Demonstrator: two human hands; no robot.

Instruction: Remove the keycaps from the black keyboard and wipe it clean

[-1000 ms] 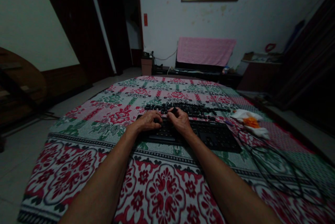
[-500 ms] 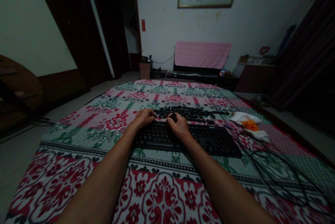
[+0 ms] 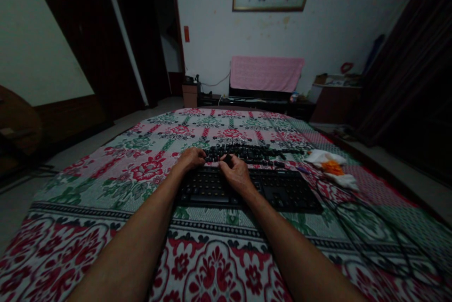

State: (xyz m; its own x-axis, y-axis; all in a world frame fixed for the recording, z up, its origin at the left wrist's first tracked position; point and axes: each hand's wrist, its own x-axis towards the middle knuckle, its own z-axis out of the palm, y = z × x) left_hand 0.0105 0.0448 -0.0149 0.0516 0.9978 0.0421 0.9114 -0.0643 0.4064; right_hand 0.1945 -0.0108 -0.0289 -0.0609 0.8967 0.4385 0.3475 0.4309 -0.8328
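Note:
A black keyboard (image 3: 282,194) lies across the tablecloth, most of its keys stripped so that rows of small pale spots show. Behind its far edge is a spread of loose black keycaps (image 3: 252,152). My left hand (image 3: 192,157) is at the far left corner of the keyboard, beside the keycaps, its fingers curled and closed; whatever lies between the fingertips is hidden. Over the middle of the keyboard, my right hand (image 3: 236,171) pinches a black keycap (image 3: 228,157) between thumb and forefinger.
A white cloth or tissue (image 3: 326,157) with an orange patch (image 3: 332,167) lies right of the keycaps. The loops of a black cable (image 3: 370,208) run over the right side of the flowered tablecloth (image 3: 148,170). A pink cloth (image 3: 266,74) hangs by the far wall.
The whole view has shifted slightly, so things appear further left. Both hands stay almost in place, and the right still pinches the keycap.

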